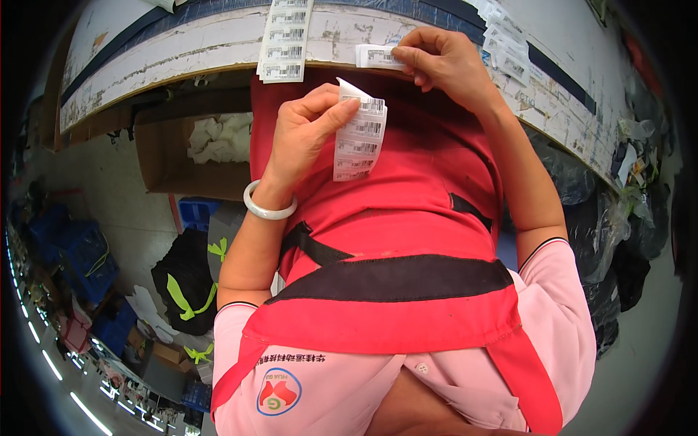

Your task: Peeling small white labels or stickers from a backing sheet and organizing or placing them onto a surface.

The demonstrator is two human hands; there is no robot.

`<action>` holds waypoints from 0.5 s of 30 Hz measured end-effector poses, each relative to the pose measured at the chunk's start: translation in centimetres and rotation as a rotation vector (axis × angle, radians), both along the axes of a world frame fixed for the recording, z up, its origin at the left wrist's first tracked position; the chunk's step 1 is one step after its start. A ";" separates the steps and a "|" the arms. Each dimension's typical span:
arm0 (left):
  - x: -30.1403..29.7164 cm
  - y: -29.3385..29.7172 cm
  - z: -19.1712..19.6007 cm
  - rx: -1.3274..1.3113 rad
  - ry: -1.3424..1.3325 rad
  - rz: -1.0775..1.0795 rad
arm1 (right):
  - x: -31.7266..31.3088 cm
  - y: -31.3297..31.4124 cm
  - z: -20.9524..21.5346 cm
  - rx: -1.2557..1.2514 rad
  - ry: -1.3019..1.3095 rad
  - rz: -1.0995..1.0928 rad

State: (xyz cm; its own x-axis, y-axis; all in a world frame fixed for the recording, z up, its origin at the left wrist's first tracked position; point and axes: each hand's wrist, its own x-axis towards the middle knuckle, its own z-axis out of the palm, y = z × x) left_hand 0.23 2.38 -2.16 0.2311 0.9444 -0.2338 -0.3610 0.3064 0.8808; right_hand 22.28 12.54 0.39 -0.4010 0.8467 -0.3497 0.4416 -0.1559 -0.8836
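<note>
My left hand (309,131) pinches the upper end of a strip of white barcode labels (358,149), which hangs down in front of my red apron (407,182). The strip's top corner folds back above my thumb. At the table's near edge, my right hand (447,69) grips the right end of a small white label piece (374,57) between thumb and fingers. This piece lies flat at the edge. To its left, a longer strip of barcode labels (286,43) rests on the table, its lower end hanging over the edge.
The worn white table (349,33) curves across the top. More label strips (505,43) lie on it beyond my right hand. Below on the left stands a cardboard box (163,156) holding crumpled paper, near a black bag (185,272). Clear plastic bags (592,225) sit at the right.
</note>
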 end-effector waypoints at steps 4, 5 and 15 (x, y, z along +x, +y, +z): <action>0.1 -0.1 -0.2 0.002 0.004 -0.017 | -0.1 0.3 0.0 -0.011 -0.025 0.000; 0.1 -0.1 -0.2 0.001 0.005 -0.016 | 0.0 0.4 0.0 -0.017 -0.020 0.006; 0.4 -0.4 -0.5 -0.017 -0.028 -0.020 | -0.3 0.7 0.3 -0.066 -0.058 0.019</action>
State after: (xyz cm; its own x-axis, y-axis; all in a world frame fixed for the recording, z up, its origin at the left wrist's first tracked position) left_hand 0.66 2.00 -2.62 0.2567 0.9354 -0.2433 -0.3794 0.3291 0.8647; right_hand 22.02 13.23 0.70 -0.3944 0.8133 -0.4278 0.4955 -0.2038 -0.8443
